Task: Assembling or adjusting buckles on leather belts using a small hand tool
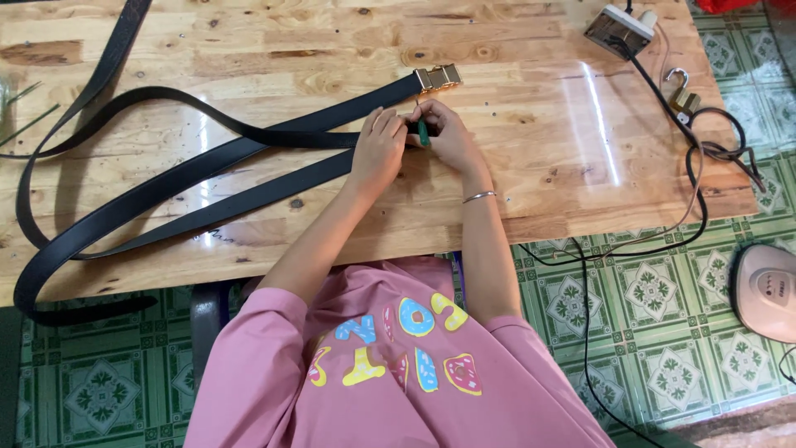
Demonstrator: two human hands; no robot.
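Black leather belts (191, 170) lie looped across the wooden table (531, 166). One belt ends in a gold buckle (438, 78) near the middle top. My left hand (377, 149) presses down on a belt end just below that buckle. My right hand (448, 133) is closed around a small green-handled tool (424, 133), its tip at the belt end between both hands. A thin silver bangle (479, 197) circles my right wrist. What the tool's tip touches is hidden by my fingers.
A white power strip (620, 30) with black and brown cables (692, 174) sits at the table's far right, beside a brass padlock (683, 98). A pink rounded device (764, 290) rests on the green patterned floor tiles (647, 299). Another belt strap (116, 50) runs off the top left.
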